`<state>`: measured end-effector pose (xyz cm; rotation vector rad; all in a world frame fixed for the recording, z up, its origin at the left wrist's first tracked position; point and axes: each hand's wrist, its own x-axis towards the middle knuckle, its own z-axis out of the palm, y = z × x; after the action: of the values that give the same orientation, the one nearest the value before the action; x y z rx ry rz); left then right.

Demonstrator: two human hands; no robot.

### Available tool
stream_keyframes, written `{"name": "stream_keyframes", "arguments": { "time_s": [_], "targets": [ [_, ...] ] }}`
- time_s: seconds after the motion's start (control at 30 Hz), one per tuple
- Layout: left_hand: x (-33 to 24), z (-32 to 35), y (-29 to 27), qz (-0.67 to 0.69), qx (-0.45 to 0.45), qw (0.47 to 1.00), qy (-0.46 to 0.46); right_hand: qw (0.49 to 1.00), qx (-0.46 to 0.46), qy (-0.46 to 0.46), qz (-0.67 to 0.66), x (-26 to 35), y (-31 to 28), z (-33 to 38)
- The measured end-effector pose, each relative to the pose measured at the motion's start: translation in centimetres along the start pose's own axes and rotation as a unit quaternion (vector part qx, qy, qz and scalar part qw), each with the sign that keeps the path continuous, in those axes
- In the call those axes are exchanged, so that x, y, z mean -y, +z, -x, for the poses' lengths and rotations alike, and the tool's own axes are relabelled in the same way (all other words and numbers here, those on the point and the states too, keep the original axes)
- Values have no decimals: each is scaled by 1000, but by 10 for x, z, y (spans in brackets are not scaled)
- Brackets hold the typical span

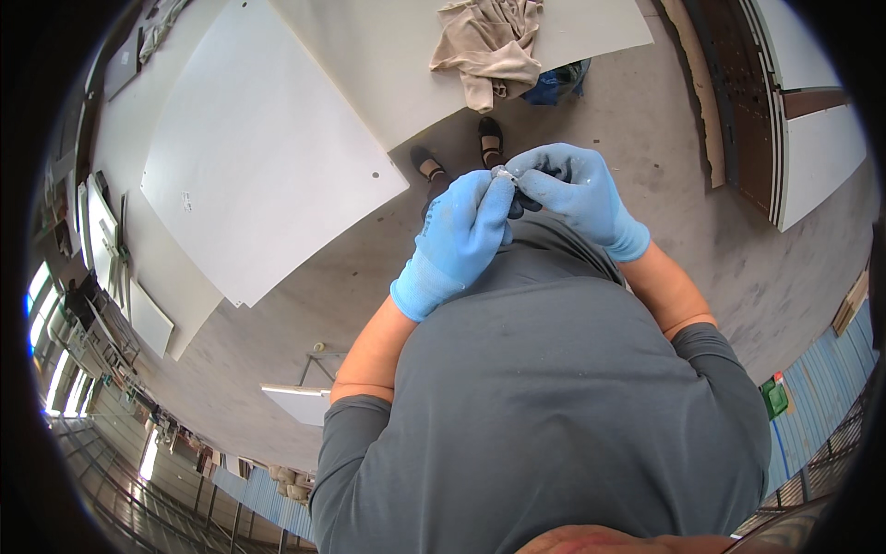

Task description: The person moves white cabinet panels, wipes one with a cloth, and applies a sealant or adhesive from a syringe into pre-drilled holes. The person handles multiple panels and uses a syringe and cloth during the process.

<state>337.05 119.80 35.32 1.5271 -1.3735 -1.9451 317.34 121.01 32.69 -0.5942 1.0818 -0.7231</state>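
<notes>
Both hands wear light blue work gloves with darker palms, and they meet in front of my body. My left hand [454,231] is closed, its thumb and fingertips pinching a small whitish-grey piece [504,174]. From the other side my right hand [583,192] grips the same piece between thumb and forefinger. The gloved fingers cover most of it, so its exact kind cannot be made out. A large white panel [277,157] lies to the left of my hands, with small dark round marks near its corners.
A crumpled beige cloth [489,46] lies on a pale board [591,23] ahead, with a dark blue bag [557,83] beside it. Brown and white panels [748,102] stand at the far right. Near my left elbow is a small white-topped stand [300,403] on the grey floor.
</notes>
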Motion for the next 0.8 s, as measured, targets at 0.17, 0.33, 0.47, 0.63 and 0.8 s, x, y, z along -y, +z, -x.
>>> {"name": "stream_keyframes", "arguments": {
  "time_s": [0.17, 0.33, 0.47, 0.63, 0.8],
  "targets": [
    [-3, 0, 5, -15, -1, 1000, -5, 1000, 5, -2, 19, -1, -4, 1],
    [-6, -1, 10, 38, -1, 999, -14, 999, -7, -7, 32, -3, -6, -1],
    [-3, -5, 11, 27, 31, 999, -6, 999, -19, 0, 48, -6, -9, -1],
    [6, -11, 15, -53, 45, 993, 90, 999, -43, 5, 28, -9, -8, -3],
    [4, -5, 19, 4, 26, 1000, 8, 998, -15, 44, -46, -2, -13, 1]
  ]
}}
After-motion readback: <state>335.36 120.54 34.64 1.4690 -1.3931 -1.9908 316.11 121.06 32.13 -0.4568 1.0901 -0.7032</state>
